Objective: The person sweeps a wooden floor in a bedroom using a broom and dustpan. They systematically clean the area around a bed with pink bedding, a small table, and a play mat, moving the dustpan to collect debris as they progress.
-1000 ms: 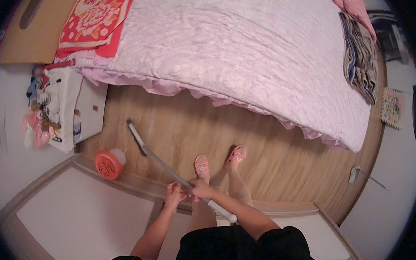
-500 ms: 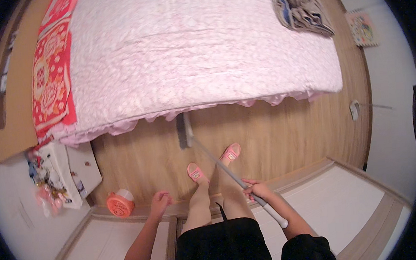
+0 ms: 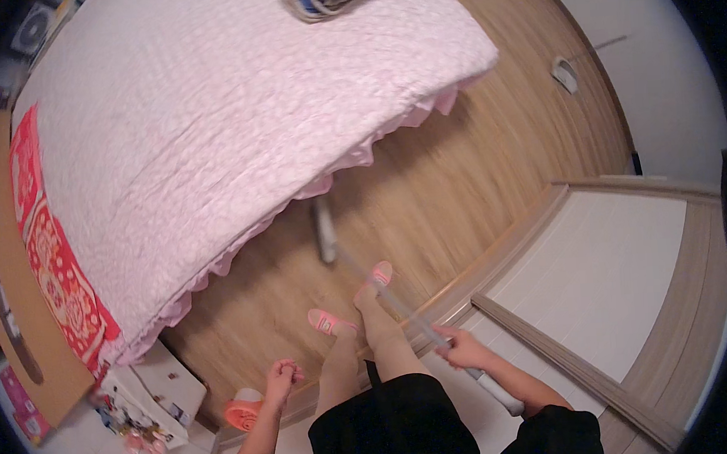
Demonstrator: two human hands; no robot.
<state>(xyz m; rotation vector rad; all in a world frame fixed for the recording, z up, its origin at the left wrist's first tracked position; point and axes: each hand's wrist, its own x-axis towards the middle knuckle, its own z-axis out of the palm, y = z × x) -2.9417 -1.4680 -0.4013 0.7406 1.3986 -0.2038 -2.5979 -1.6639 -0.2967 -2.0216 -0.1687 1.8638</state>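
My right hand [image 3: 466, 350] is wrapped around the grey handle of a broom [image 3: 406, 312], whose thick pale grip end points back along my forearm. The handle slants up and to the left. Its head [image 3: 325, 233] rests on the wood floor, with the far end under the pink frill of the bed. To the left, my left hand [image 3: 283, 380] hangs with its fingers loosely curled in; nothing shows in it. My feet in pink slippers [image 3: 330, 321] stand just short of the broom head.
A bed [image 3: 248, 101] with a pink quilt fills the far left. Nearby on the left stand a white bedside cabinet [image 3: 169, 380] and an orange tub [image 3: 243, 413]. A dustpan-like object [image 3: 565, 75] lies by the right wall. White panelled doors [image 3: 591, 280] run behind me.
My view has turned toward the right, so the bed now lies slanted. The broom head is still partly beneath the frill. My left hand's fingers are curled in more.
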